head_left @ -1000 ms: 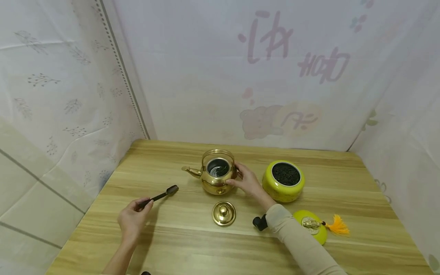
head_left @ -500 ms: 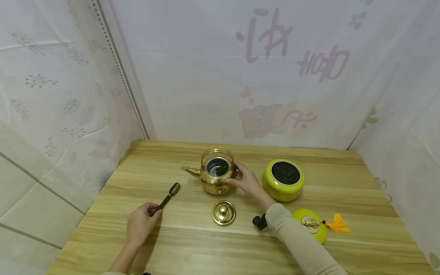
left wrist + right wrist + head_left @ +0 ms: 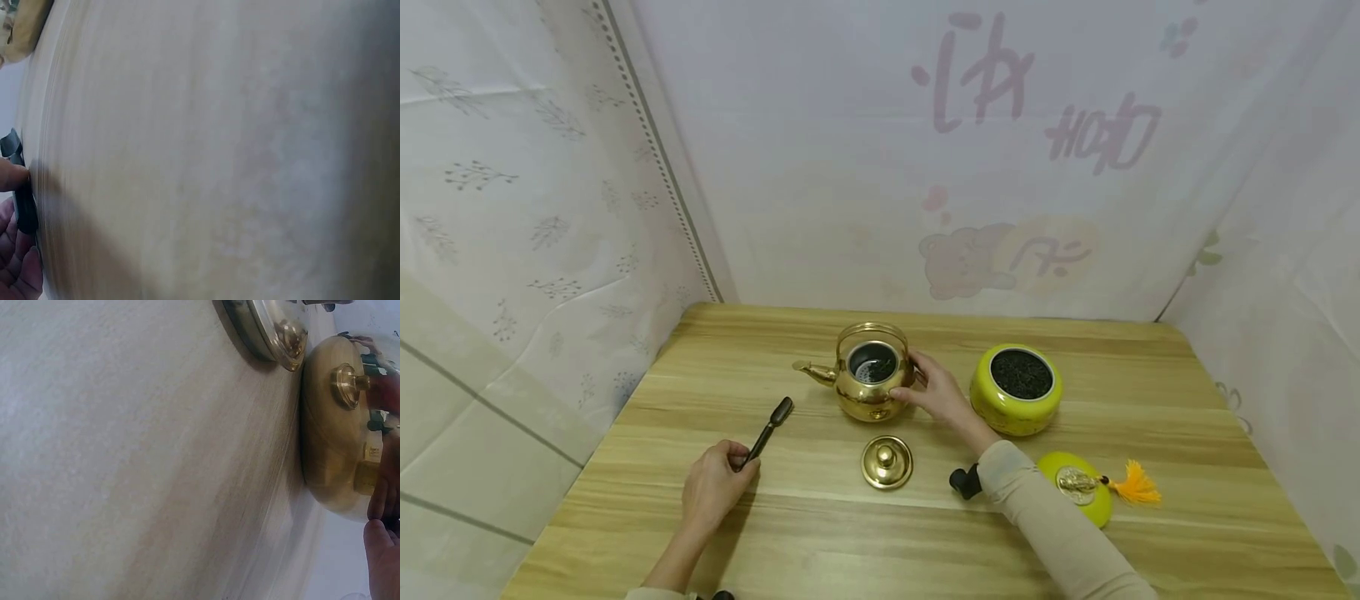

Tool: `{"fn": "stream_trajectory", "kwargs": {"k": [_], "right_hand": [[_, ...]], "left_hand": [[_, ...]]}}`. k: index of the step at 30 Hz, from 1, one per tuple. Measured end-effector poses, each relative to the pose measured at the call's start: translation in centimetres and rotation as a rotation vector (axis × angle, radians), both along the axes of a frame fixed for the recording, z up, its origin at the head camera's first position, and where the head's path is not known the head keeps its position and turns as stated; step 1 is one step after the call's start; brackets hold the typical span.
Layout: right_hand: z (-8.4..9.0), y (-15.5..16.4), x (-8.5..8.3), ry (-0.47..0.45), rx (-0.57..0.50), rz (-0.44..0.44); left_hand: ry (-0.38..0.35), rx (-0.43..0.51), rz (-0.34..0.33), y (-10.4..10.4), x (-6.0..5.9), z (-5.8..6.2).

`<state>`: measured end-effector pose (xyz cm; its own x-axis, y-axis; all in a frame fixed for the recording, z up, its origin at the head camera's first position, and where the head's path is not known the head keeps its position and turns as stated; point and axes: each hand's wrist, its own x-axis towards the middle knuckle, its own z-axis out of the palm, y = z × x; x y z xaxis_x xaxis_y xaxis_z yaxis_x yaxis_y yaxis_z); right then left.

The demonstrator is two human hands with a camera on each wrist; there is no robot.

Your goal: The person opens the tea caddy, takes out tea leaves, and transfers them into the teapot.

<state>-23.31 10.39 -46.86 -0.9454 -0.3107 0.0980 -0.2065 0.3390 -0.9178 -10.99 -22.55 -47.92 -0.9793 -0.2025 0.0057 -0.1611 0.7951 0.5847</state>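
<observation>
My left hand pinches the handle of a dark tea scoop between thumb and fingers, low over the table left of the teapot. In the left wrist view the scoop shows at the left edge. A gold teapot stands uncovered, its spout pointing left and some dark leaves inside. My right hand holds the teapot's right side, thumb in front and fingers behind. In the right wrist view the thumb lies against the shiny teapot. The gold teapot lid lies in front of the pot.
Right of the teapot stands a yellow jar full of dark tea leaves. Its yellow lid, with an orange tassel, lies nearer the front, partly behind my right sleeve. All stand on a wooden table before a printed cloth.
My left hand has moved right and a little toward the front, and the scoop has turned to point more toward the back. The right hand and teapot have stayed in place.
</observation>
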Motion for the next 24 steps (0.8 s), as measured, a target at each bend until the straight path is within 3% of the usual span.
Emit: {"fn": "stream_trajectory", "kwargs": {"k": [3,6,9,11,18,24], "right_hand": [[0.0,-0.1,0.0,-0.009,-0.002,-0.001],[0.0,-0.1,0.0,-0.008,-0.005,0.003],[0.0,-0.1,0.0,0.003,-0.008,0.003],[0.0,0.0,0.0,0.012,-0.010,0.004],[0.8,-0.2,0.4,0.006,-0.013,0.011],[3.1,-0.3,1.7,0.022,-0.014,0.032]], "left_hand": [[0.046,0.002,0.002,0.1,0.1,-0.1],[0.188,0.024,-0.004,0.9,0.0,0.0],[0.347,0.080,-0.061,2.6,-0.4,0.3],[0.389,0.131,-0.135,4.4,-0.7,0.6],[0.268,0.288,-0.365,11.4,-1.0,0.7],[0.270,0.193,-0.410,14.7,-1.3,-0.2]]}}
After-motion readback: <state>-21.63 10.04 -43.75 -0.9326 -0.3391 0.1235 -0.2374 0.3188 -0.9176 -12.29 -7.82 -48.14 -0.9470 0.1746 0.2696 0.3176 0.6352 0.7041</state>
